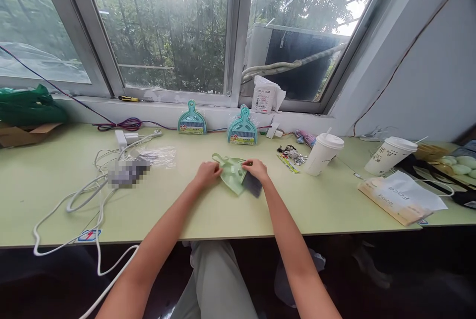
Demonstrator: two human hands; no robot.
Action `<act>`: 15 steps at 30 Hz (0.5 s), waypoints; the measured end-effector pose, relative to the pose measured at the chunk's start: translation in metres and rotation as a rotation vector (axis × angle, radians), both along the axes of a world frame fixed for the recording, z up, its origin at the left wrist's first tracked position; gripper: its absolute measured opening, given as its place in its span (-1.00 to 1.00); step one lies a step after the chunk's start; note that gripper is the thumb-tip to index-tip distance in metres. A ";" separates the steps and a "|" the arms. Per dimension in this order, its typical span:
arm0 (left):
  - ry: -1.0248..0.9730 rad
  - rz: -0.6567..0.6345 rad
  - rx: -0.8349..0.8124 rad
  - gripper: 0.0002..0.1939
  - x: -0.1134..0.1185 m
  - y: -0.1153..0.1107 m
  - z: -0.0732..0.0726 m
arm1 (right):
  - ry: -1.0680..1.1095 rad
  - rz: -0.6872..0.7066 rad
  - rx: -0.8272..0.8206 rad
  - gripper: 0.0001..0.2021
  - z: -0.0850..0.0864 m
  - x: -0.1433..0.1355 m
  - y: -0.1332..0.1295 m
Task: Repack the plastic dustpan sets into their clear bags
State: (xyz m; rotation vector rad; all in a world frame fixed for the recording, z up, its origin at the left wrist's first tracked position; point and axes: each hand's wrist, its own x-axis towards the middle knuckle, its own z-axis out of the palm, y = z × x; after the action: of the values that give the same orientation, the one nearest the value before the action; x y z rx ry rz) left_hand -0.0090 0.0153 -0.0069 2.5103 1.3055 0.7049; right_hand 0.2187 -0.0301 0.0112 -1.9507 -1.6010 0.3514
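A small light-green dustpan (231, 174) is tilted over the middle of the table, its looped handle pointing away to the upper left. My left hand (208, 174) is closed on its left edge. At the pan's right side is a small hand brush (253, 185) with dark grey bristles. Fingers of my right hand (256, 169) are closed around the brush's green upper part, which they mostly hide. Brush and pan overlap; whether they are joined I cannot tell. Beyond my hands, two wrapped teal dustpan-and-brush sets, a left one (192, 119) and a right one (242, 126), lean against the wall.
White cables (98, 195) and a clear plastic wrapper (159, 157) lie left. To the right are a pile of keys and trinkets (292, 154), two lidded paper cups (323, 154) (388, 155) and a tissue pack (399, 196). A screwdriver (129, 98) rests on the windowsill.
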 end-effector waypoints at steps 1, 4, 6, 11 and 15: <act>-0.010 -0.103 -0.006 -0.68 0.008 -0.006 -0.001 | -0.011 0.048 -0.003 -0.89 0.000 -0.004 0.000; -0.008 -0.306 0.053 -0.69 0.020 -0.019 -0.001 | -0.012 0.165 0.005 -0.92 -0.001 -0.010 0.001; 0.025 -0.349 0.139 -0.77 0.019 -0.021 0.002 | 0.057 0.253 0.015 -0.89 -0.003 -0.008 0.002; 0.092 -0.275 0.394 -0.68 0.007 -0.013 0.009 | 0.195 0.420 0.082 -0.73 -0.011 0.001 0.006; 0.253 -0.350 0.426 -0.67 0.004 -0.007 0.007 | 0.134 0.400 0.153 -0.74 -0.018 -0.012 0.011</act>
State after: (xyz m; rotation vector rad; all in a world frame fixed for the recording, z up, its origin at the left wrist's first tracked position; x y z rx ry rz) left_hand -0.0046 0.0082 0.0001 3.1486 0.8012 0.6544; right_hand 0.2068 -0.0189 -0.0069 -1.4566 -1.8648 0.4903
